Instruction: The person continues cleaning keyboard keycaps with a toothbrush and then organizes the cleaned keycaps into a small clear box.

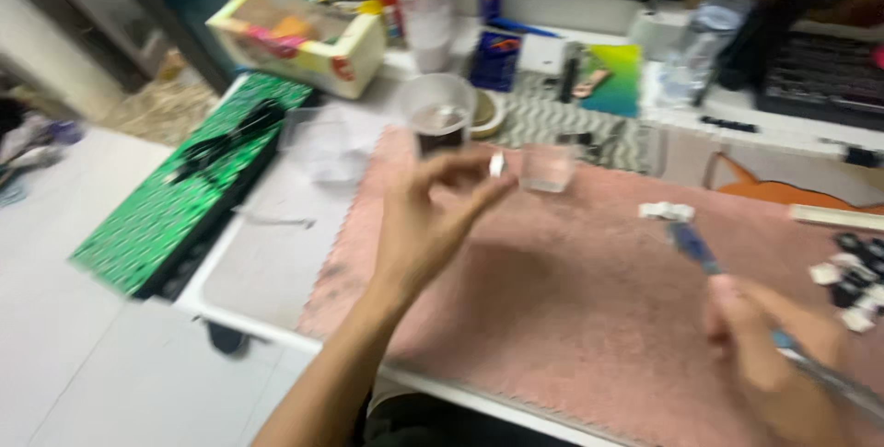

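My left hand (433, 221) is raised over the pink mat (571, 300) and pinches a small white piece (497, 165) between thumb and fingertips. Just beyond it stand a clear plastic cup with dark liquid (438, 116) and a small clear square container (548, 169). My right hand (773, 355) at the lower right grips a thin blue-handled tool (695, 249) whose tip points up-left toward a small white part (666, 211) lying on the mat. The picture is motion-blurred.
Black and white small pieces (852, 281) lie at the mat's right edge. A green patterned box (189, 185) sits at the left, an open carton (299, 37) behind it. A tall white cup (425, 5), a water bottle (709, 33) and a black keyboard (824, 79) crowd the back.
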